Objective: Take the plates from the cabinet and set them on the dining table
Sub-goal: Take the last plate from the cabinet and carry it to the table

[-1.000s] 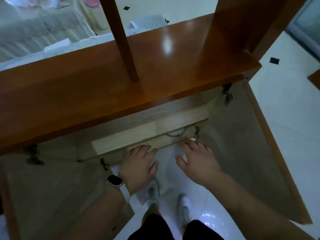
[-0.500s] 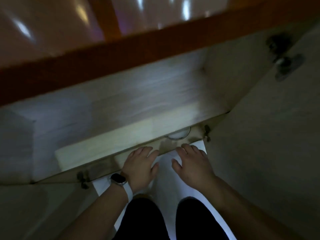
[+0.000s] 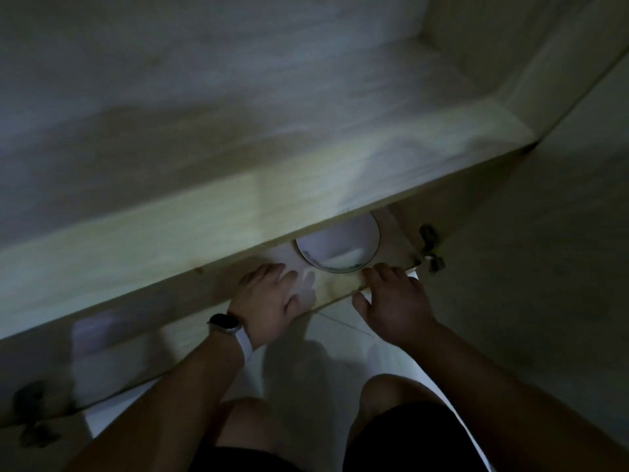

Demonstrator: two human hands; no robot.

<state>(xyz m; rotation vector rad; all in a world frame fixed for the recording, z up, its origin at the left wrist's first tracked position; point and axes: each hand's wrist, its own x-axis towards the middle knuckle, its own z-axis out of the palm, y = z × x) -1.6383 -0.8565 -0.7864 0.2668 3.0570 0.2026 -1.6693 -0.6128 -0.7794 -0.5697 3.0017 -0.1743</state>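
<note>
It was dark inside the pale wooden cabinet (image 3: 238,137). A wide shelf (image 3: 204,226) ran across it, and a white tiled floor (image 3: 326,352) showed below. One round white plate (image 3: 343,247) with a thin dark rim lay on the lower board, half hidden under the shelf. Two hands reached in. The left hand (image 3: 269,301), with one watch (image 3: 224,323) on its wrist, lay flat with an open grip. The right hand (image 3: 391,301) was spread open too, just beside the plate, holding nothing.
</note>
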